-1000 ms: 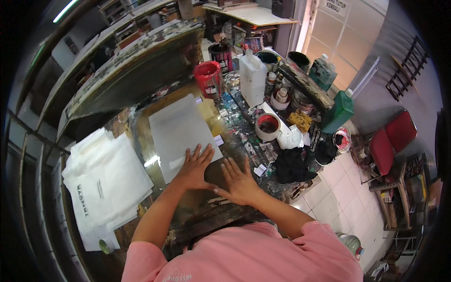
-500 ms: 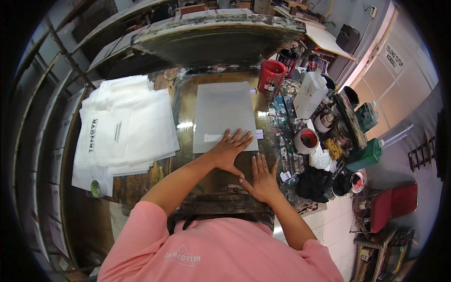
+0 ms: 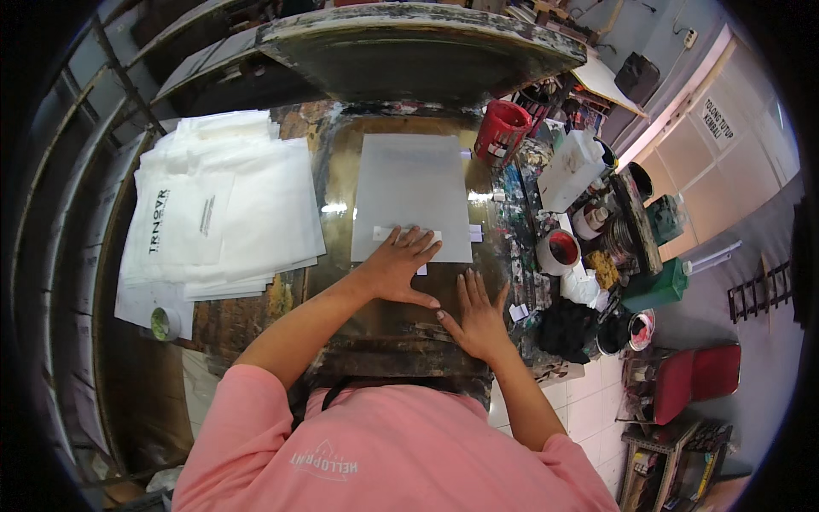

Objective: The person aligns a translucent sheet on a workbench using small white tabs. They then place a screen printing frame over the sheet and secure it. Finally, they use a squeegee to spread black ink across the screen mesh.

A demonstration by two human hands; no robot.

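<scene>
Fingers spread flat, gripping nothing: left hand (image 3: pixel 399 266) presses the near edge of the grey sheet (image 3: pixel 413 194) lying mid-table, right hand (image 3: pixel 476 314) splayed on the glass table (image 3: pixel 337 183) just beside. White bags (image 3: pixel 217 209) stacked left, red bucket (image 3: pixel 502 128) right.

Around me it's a cramped workshop w/ a paint-stained worktable (image 3: pixel 341 162) & a big worn board (image 3: pixel 426 47) tilted up at its far edge. Metal rack rails (image 3: pixel 77 171) curve along my left. To my right: white tiled floor (image 3: pixel 589 410), a red stool (image 3: pixel 695 375), a low shelf unit (image 3: pixel 674 465), pale wall panels (image 3: pixel 725 145) & a bright glare spot on the tabletop (image 3: pixel 334 207).
</scene>
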